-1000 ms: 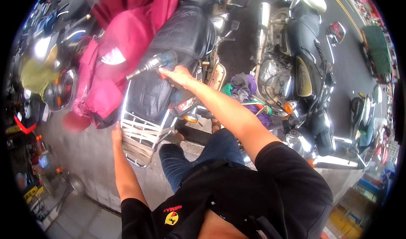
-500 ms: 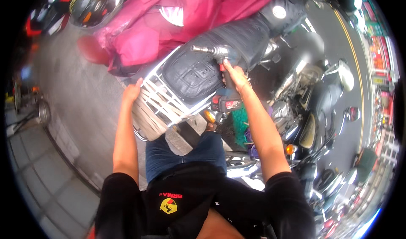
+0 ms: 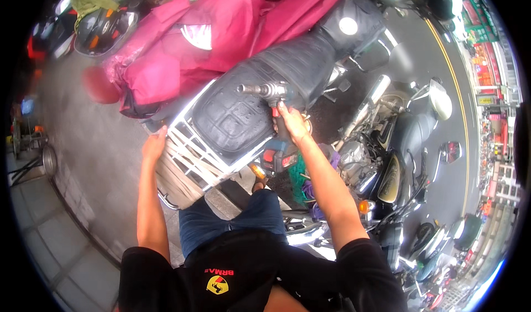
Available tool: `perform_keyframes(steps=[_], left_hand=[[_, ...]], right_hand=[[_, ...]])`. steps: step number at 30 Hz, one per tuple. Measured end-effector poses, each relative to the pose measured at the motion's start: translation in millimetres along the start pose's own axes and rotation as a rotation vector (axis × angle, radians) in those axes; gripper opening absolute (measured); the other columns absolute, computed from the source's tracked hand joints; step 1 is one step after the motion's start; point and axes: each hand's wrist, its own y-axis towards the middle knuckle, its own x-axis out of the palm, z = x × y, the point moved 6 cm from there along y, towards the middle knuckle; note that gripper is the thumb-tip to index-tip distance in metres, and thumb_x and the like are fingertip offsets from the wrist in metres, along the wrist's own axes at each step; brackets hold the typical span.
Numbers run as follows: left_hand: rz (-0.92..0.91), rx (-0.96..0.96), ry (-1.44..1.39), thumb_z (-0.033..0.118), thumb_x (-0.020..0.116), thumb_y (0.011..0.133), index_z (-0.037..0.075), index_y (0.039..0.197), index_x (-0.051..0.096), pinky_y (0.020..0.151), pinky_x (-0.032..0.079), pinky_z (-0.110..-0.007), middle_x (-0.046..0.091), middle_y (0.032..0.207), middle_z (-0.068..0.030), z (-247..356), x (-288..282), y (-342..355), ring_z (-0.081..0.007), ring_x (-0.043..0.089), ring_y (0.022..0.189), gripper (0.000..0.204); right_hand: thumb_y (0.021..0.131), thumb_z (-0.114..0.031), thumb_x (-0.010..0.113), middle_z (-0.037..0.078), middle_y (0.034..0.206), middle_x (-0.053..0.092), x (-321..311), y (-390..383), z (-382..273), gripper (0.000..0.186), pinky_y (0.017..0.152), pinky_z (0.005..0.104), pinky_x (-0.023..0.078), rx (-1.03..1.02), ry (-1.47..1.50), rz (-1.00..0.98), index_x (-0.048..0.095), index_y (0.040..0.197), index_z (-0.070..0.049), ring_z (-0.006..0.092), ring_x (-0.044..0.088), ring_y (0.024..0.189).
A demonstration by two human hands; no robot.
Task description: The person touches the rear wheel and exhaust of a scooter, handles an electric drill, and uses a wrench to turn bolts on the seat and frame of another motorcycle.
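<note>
Head view: grey pavement [image 3: 83, 163] opens wide at left; left hand [image 3: 154, 144] touching the edge of the white rack [image 3: 209, 175], its grip unclear; black seat [image 3: 232, 113] next, and over it the dark drill [image 3: 281, 92], metal nose pointing left, right hand [image 3: 295, 125] wrapped round its handle; parked motorbike [image 3: 406, 132] crowding the right, road [image 3: 451, 74] beyond.

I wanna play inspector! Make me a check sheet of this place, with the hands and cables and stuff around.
Surface: black padded motorcycle seat; pale metal rear rack behind it, with flat beige straps.
Job's things: cordless power tool with silver nose and red-black battery, over the seat.
Clutter: dark-pink cloth cover; green mesh bundle.
Hands: right hand grips the tool; left hand at the rack's left edge.
Cables: nothing seen on the tool.
Surroundings: black motorcycle at right; grey road.
</note>
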Motion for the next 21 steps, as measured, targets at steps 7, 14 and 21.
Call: perform_keyframes(steps=[7, 14, 21], left_hand=[[0.062, 0.007, 0.128, 0.062, 0.025, 0.084, 0.002, 0.085, 0.066, 0.079, 0.043, -0.045, 0.061, 0.088, -0.0254, 7.2, -13.5, -19.1, -0.0402, 0.057, 0.089, 0.073], [0.067, -0.001, 0.042, 0.057, 0.029, 0.086, 0.000, 0.086, 0.066, 0.077, 0.044, -0.045, 0.061, 0.084, -0.0251, 35.3, -16.1, -31.1, -0.0405, 0.058, 0.085, 0.068], [0.078, -0.032, 0.055, 0.061, 0.031, 0.083, -0.005, 0.085, 0.064, 0.080, 0.043, -0.045, 0.059, 0.088, -0.0292, 10.0, -11.6, -12.7, -0.0415, 0.057, 0.090, 0.075]], right_hand=[[0.084, -0.051, 0.050, 0.007, 0.066, 0.053, -0.2, -2.9, 10.4, 0.047, 0.045, 0.0316, 0.046, -0.008, -0.009, -0.015, 0.050, 0.088, -0.004, 0.0175, 0.053, 0.051], [0.079, -0.044, 0.056, 0.014, 0.076, 0.057, -54.7, 17.3, 55.8, 0.051, 0.068, 0.0350, 0.043, -0.061, -0.472, 0.163, 0.054, 0.083, 0.007, 0.0183, 0.053, 0.074], [0.077, -0.045, 0.061, 0.011, 0.077, 0.060, -18.5, 19.7, 23.9, 0.051, 0.064, 0.0304, 0.045, -0.116, -0.324, 0.045, 0.056, 0.088, 0.005, 0.0159, 0.057, 0.071]])
